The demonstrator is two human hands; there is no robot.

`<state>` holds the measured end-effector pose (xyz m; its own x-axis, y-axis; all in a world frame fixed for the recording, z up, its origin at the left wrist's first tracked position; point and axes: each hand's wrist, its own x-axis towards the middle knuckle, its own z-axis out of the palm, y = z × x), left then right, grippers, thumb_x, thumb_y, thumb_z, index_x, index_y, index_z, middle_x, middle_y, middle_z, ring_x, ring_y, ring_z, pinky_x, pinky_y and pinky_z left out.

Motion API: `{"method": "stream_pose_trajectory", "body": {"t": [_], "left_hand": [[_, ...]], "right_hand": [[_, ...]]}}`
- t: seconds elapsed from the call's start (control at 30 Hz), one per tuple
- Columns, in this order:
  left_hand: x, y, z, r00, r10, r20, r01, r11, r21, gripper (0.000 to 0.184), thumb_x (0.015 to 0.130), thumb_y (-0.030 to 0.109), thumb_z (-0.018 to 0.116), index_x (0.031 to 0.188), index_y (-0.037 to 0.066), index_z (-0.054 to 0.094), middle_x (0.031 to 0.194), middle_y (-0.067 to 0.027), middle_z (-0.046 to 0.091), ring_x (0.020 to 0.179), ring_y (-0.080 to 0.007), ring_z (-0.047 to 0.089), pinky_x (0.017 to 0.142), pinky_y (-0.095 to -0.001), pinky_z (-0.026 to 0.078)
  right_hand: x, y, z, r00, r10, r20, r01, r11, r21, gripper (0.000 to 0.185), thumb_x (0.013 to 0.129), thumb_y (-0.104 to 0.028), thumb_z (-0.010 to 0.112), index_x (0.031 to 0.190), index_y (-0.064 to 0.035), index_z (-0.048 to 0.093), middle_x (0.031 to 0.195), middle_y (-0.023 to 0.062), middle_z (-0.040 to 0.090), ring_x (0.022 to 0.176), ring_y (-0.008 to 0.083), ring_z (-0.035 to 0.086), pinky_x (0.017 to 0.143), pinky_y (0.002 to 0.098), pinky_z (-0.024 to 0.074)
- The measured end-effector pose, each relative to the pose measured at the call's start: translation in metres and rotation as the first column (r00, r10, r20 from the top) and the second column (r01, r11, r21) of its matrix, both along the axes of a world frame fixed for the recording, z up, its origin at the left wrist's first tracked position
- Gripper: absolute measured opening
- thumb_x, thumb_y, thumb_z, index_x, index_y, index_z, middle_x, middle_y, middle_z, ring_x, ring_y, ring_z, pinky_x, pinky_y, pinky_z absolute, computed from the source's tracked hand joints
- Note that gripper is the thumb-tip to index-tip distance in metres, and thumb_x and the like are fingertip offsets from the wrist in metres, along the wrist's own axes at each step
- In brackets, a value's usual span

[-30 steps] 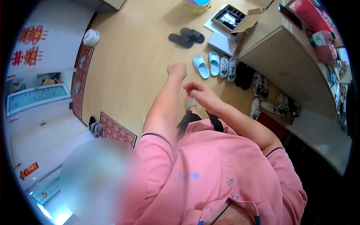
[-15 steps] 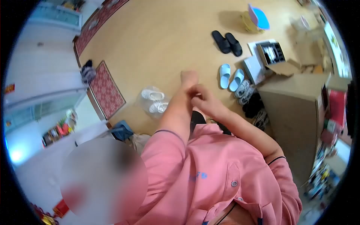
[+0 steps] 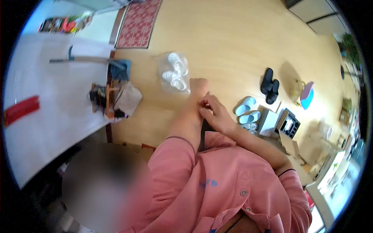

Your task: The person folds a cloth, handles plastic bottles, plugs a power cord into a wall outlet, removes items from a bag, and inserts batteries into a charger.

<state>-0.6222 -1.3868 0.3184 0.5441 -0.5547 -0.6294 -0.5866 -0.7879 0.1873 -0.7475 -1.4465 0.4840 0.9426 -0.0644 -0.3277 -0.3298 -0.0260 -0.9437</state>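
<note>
My left arm stretches forward, ending in my left hand [image 3: 199,86], which is curled into a fist with nothing showing in it. Against its wrist rests my right hand [image 3: 218,115], fingers bent and pressed together. A tiny dark spot shows by those fingertips, too small to name. Both arms come out of a pink short-sleeved shirt [image 3: 225,167]. Just left of the fist, a clear plastic bag [image 3: 163,64] with white shoes [image 3: 176,66] lies on the floor.
Light blue slippers [image 3: 245,105], black slippers [image 3: 267,81] and an open box [image 3: 288,123] are on the right. A small blue-and-yellow chair [image 3: 306,97] stands beyond. At left are a red patterned mat [image 3: 139,23], a dustpan [image 3: 119,70] and a cloth bag [image 3: 128,99].
My view has turned leftward, so the mat and bagged shoes sit higher, and the slippers and box have shifted lower. My right hand stays at my left wrist.
</note>
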Motion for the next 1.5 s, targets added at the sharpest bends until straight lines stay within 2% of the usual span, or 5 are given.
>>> {"method": "stream_pose_trajectory", "body": {"t": [0.4, 0.7, 0.9, 1.1, 1.5], "left_hand": [[-0.121, 0.105, 0.033, 0.925, 0.377, 0.047, -0.380, 0.921, 0.088, 0.020, 0.083, 0.018, 0.056, 0.096, 0.014, 0.070, 0.097, -0.0073, 0.071, 0.093, -0.0262, 0.067, 0.076, -0.0441, 0.048], [-0.173, 0.167, -0.007, 0.858, 0.513, 0.013, -0.513, 0.858, 0.013, 0.023, 0.083, 0.026, 0.057, 0.097, 0.014, 0.070, 0.096, -0.0071, 0.071, 0.085, -0.0222, 0.069, 0.069, -0.0425, 0.048], [-0.154, 0.191, 0.008, 0.827, 0.563, 0.011, -0.563, 0.827, 0.001, 0.022, 0.082, 0.026, 0.058, 0.096, 0.014, 0.071, 0.096, -0.0067, 0.071, 0.085, -0.0217, 0.069, 0.068, -0.0416, 0.048], [-0.081, 0.233, -0.004, 0.812, 0.583, -0.033, -0.584, 0.811, -0.044, 0.021, 0.082, 0.026, 0.059, 0.095, 0.015, 0.071, 0.095, -0.0062, 0.071, 0.086, -0.0211, 0.069, 0.067, -0.0406, 0.049], [0.018, 0.381, 0.014, 0.784, 0.615, -0.083, -0.618, 0.786, -0.009, 0.019, 0.081, 0.026, 0.060, 0.093, 0.016, 0.072, 0.094, -0.0054, 0.071, 0.086, -0.0200, 0.069, 0.066, -0.0387, 0.049]], "right_hand": [[-0.077, 0.054, 0.061, 0.801, 0.598, 0.019, -0.581, 0.770, 0.264, 0.025, 0.078, -0.015, 0.060, 0.097, 0.0011, 0.059, 0.092, 0.0159, 0.059, 0.092, 0.0265, 0.057, 0.081, 0.0366, 0.0460], [-0.092, 0.101, 0.019, 0.726, 0.687, -0.031, -0.687, 0.722, -0.082, 0.024, 0.083, -0.016, 0.061, 0.100, 0.0001, 0.060, 0.093, 0.0108, 0.059, 0.086, 0.0174, 0.056, 0.076, 0.0307, 0.0476], [-0.059, 0.124, 0.076, 0.540, 0.839, -0.064, -0.815, 0.540, 0.210, 0.024, 0.083, -0.018, 0.062, 0.100, -0.0005, 0.060, 0.095, 0.0103, 0.060, 0.090, 0.0165, 0.056, 0.080, 0.0299, 0.0463], [0.026, 0.185, -0.004, 0.676, 0.735, -0.056, -0.727, 0.653, -0.211, 0.030, 0.083, -0.025, 0.063, 0.099, 0.0004, 0.061, 0.094, 0.0101, 0.061, 0.087, 0.0176, 0.057, 0.078, 0.0311, 0.0475], [0.139, 0.323, 0.037, 0.505, 0.863, -0.002, -0.863, 0.505, 0.003, 0.036, 0.082, -0.034, 0.060, 0.093, 0.0009, 0.062, 0.090, 0.0190, 0.062, 0.085, 0.0318, 0.059, 0.079, 0.0406, 0.0472]]}}
